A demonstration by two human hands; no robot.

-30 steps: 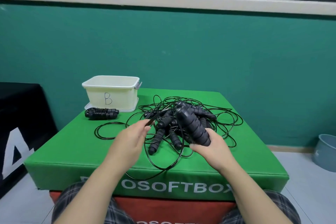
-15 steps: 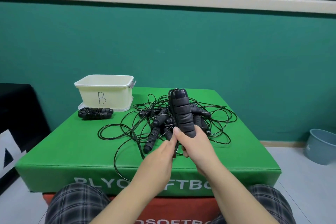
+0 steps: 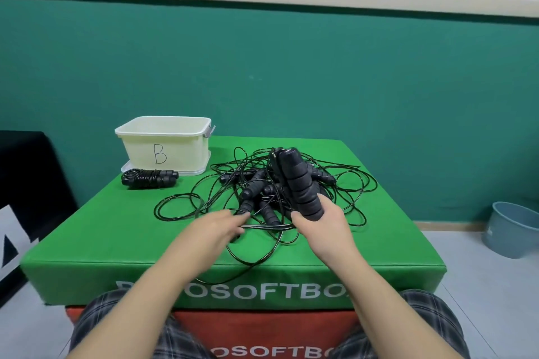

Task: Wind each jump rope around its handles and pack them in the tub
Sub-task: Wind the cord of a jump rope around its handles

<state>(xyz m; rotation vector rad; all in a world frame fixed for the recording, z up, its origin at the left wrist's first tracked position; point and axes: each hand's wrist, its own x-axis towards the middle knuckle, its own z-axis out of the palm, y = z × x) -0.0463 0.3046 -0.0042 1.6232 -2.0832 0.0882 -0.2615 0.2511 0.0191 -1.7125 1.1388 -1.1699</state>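
right hand (image 3: 320,227): wrapped round the low end of a pair of handles (image 3: 297,183), held together & near upright, top ends tilted away from the person.
left hand (image 3: 217,227): fingers closed on a stretch of cord (image 3: 262,227) running across to the right hand; exact pinch is blurred.
step: judged as start of winding this rope – cord being drawn out before going round the handles.
pile (image 3: 262,183): loose ropes tangled just beyond both hands, several more handles in it, loops spread to either side.
done rope (image 3: 149,179): wound bundle, far left of the left hand, lying just in front of the tub, not in it.
tub (image 3: 163,138): cream, marked B, beyond & left of the left hand, well apart from both; inside not visible.
bench (image 3: 87,242): green padded box top, carries everything.
how to do it well: keep the handles pressed side by side so they don't splay; w/ left hand pull the cord free of the pile first, else other loops drag along; wind from near the right-hand fingers upward, turns snug & next to each other; keep light tension; tuck the tail under the last turn.
risk: cord passes thru other loops, could snag or lift a neighbour rope.
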